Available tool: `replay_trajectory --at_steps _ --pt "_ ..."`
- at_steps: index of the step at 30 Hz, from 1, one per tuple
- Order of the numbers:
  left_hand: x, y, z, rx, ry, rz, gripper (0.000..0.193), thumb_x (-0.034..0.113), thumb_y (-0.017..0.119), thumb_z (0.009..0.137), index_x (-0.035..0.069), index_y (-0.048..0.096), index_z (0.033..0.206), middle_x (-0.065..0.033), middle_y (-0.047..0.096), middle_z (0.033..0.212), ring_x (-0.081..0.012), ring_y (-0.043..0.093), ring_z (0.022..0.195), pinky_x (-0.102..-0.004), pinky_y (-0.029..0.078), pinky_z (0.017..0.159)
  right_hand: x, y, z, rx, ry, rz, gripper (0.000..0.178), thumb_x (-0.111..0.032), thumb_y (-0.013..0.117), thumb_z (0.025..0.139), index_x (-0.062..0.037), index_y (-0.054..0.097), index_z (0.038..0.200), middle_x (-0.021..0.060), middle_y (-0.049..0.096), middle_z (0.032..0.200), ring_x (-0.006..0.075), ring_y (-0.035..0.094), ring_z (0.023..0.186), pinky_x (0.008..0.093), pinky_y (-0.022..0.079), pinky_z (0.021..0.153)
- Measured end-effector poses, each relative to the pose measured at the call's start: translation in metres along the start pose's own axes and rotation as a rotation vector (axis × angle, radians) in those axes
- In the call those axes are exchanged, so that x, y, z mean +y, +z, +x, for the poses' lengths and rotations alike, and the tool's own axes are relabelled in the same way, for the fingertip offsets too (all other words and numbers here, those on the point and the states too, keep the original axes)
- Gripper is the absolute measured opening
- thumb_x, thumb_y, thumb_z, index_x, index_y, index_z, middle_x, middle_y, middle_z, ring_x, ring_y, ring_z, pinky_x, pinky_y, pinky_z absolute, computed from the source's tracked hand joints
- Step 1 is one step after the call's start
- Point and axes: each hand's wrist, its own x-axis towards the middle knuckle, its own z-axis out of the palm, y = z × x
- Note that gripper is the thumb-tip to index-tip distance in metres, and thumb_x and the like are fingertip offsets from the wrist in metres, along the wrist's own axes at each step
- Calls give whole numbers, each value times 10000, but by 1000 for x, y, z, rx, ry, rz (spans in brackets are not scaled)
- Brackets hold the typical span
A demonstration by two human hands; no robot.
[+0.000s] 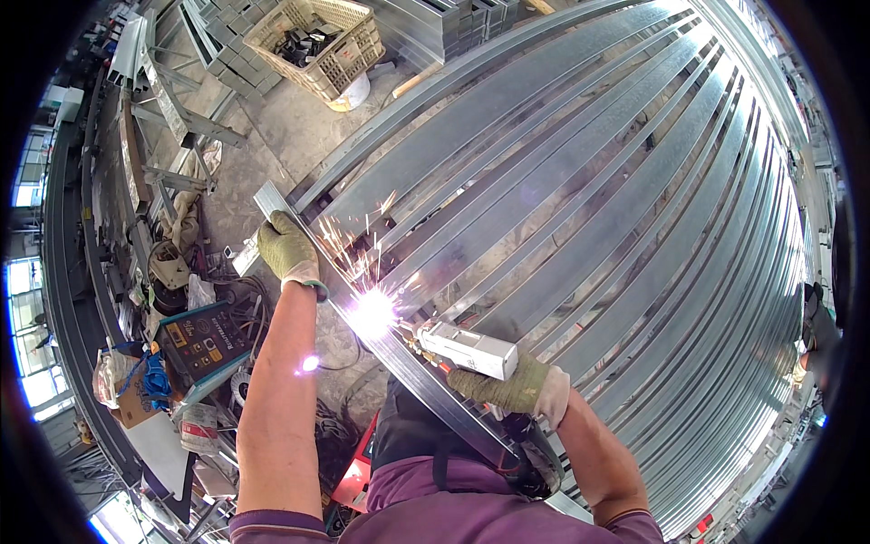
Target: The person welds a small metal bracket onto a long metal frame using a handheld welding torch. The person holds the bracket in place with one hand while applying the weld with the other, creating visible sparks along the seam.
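Right hand: gloved hand (507, 385) clamped around the welding torch (467, 349), its tip toward the glare.
Left hand: gloved hand (288, 249) laid over the upper part of the metal bar (419, 376); whether its fingers close around the bar, I cannot tell.
Metal bar: running diagonally in front of the person's body, along the ends of the slats.
Weld spot: white glare (373, 314) at the bar, between the hands, sparks flying up.
Slats: long grey metal slats (535, 195) spread rightward.
Left side: welding machine (207, 343) with a dark panel.
Beyond: beige plastic crate (358, 50) holding dark pieces.
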Motion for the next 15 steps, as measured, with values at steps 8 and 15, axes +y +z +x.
replay_trajectory --at_steps 8,15 --pt "3 -2 -1 18 31 2 494 377 459 1083 -65 671 1023 -294 667 1101 -480 612 1037 -539 461 939 20 5 4 36 -188 20 604 -486 732 974 -179 598 1477 1 723 889 75 573 641 285 504 594" --pt "7 -3 -2 -10 -8 17 489 382 463 1087 -58 669 1025 -284 664 1089 -469 607 1046 -541 454 945 36 3 2 -29 -133 264 603 -497 712 984 -178 593 1481 11 716 861 79 581 612 292 504 569"
